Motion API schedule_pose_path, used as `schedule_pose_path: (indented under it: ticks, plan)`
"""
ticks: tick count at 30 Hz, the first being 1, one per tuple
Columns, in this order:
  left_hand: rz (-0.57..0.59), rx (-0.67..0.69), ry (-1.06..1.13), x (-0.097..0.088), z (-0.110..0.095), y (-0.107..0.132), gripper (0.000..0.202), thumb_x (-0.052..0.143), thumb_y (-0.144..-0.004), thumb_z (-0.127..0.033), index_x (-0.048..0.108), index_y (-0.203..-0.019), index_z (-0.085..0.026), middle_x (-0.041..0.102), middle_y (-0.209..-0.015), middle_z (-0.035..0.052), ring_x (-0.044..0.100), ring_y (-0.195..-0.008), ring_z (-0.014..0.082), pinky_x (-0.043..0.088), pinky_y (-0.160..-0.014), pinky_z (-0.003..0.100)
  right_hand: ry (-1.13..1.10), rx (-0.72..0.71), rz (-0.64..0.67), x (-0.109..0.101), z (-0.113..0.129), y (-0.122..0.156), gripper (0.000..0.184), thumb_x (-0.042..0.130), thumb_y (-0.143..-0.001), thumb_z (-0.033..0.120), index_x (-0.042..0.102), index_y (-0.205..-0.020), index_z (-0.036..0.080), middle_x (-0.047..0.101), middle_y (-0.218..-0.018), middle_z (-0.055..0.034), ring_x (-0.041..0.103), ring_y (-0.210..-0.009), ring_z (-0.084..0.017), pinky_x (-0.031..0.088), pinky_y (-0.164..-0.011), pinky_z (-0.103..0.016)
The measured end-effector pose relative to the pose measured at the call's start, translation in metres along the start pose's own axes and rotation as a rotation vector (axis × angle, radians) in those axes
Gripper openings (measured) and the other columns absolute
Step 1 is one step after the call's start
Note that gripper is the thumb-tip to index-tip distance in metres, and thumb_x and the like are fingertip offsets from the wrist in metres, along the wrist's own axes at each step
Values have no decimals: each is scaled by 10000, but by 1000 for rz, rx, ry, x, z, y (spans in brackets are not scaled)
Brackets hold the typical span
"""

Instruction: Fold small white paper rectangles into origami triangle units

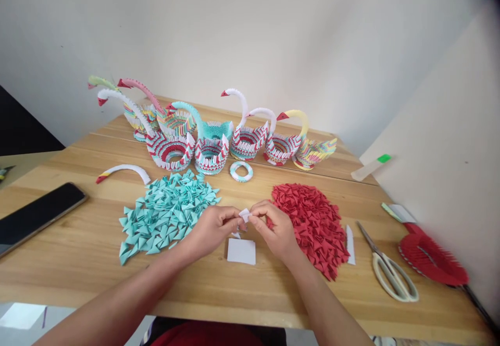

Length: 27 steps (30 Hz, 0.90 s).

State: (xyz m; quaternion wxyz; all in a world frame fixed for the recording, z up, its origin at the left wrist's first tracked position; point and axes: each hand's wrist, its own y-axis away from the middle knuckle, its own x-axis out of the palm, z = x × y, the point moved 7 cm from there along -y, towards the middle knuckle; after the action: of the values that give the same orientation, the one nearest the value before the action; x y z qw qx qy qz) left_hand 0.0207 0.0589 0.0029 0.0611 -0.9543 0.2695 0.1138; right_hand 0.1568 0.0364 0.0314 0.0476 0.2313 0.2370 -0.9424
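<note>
Between my two hands is a small folded piece of white paper (245, 214), pinched from both sides above the table. My left hand (213, 229) grips its left edge with thumb and fingers. On the other side my right hand (275, 227) holds it the same way. Just below lies a white paper rectangle (241, 251), and a bit of folded white paper (236, 235) shows partly behind my left fingers. A heap of turquoise folded paper triangles (167, 210) spreads beside my left hand. Red folded paper triangles (310, 226) are piled beside my right hand.
Several folded-paper swans (172, 150) stand along the back, near a paper ring (241, 171) and a loose white swan neck (127, 169). A phone (42, 215) lies at left. Scissors (386, 268), a white strip (350, 244) and a red paper piece (432, 257) lie at right.
</note>
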Motion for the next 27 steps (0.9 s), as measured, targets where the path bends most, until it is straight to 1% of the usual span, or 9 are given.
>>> schedule_pose_path:
  ticks: [5, 13, 15, 18, 20, 23, 27]
  plan:
    - [7, -26, 4, 2, 1, 1, 215, 535, -821, -240, 683, -686, -163, 657, -650, 6, 570, -616, 139, 396, -587, 208, 11, -26, 13, 1, 1, 0, 72, 583, -872, 232, 614, -809, 214, 644, -809, -34, 601, -776, -169, 472, -711, -306]
    - [6, 1, -23, 2, 0, 1, 214, 526, -814, -225, 679, -676, -166, 666, -657, -2, 569, -615, 132, 390, -582, 202, 24, 39, 12, 3, -4, 1, 82, 590, -872, 255, 637, -824, 210, 654, -784, -25, 602, -719, -154, 473, -677, -277]
    - [3, -1, -17, 2, 0, 1, 215, 527, -816, -231, 678, -679, -164, 667, -657, 1, 569, -610, 131, 392, -577, 204, 29, 69, -1, 3, -7, 2, 69, 606, -864, 263, 651, -887, 216, 656, -794, -19, 601, -713, -149, 474, -672, -269]
    - [7, -12, 8, 2, 1, 1, 217, 537, -821, -254, 676, -682, -163, 675, -680, 12, 578, -619, 135, 411, -585, 212, 37, 88, -5, 3, -9, 3, 184, 608, -864, 274, 655, -1037, 233, 659, -816, -19, 606, -725, -152, 478, -671, -269]
    - [8, -27, 50, 3, 1, 1, 214, 549, -822, -281, 675, -697, -163, 683, -702, 22, 588, -627, 140, 434, -600, 222, 35, 80, 4, 3, -8, 2, 190, 601, -867, 278, 668, -1040, 236, 660, -814, -22, 607, -728, -154, 481, -670, -274]
    - [7, -74, 182, 6, 3, 1, 208, 580, -811, -334, 666, -751, -156, 693, -734, 38, 609, -638, 145, 470, -614, 238, -6, 67, -11, 2, -5, 1, 126, 594, -872, 286, 688, -931, 226, 664, -806, -32, 605, -741, -159, 486, -674, -278]
    - [11, -77, 381, 9, 0, 0, 275, 597, -812, -413, 648, -823, -143, 702, -796, 68, 640, -690, 159, 495, -619, 252, -135, 133, -55, 0, -10, 2, 116, 581, -879, 303, 652, -881, 211, 658, -812, -37, 612, -746, -156, 498, -657, -263]
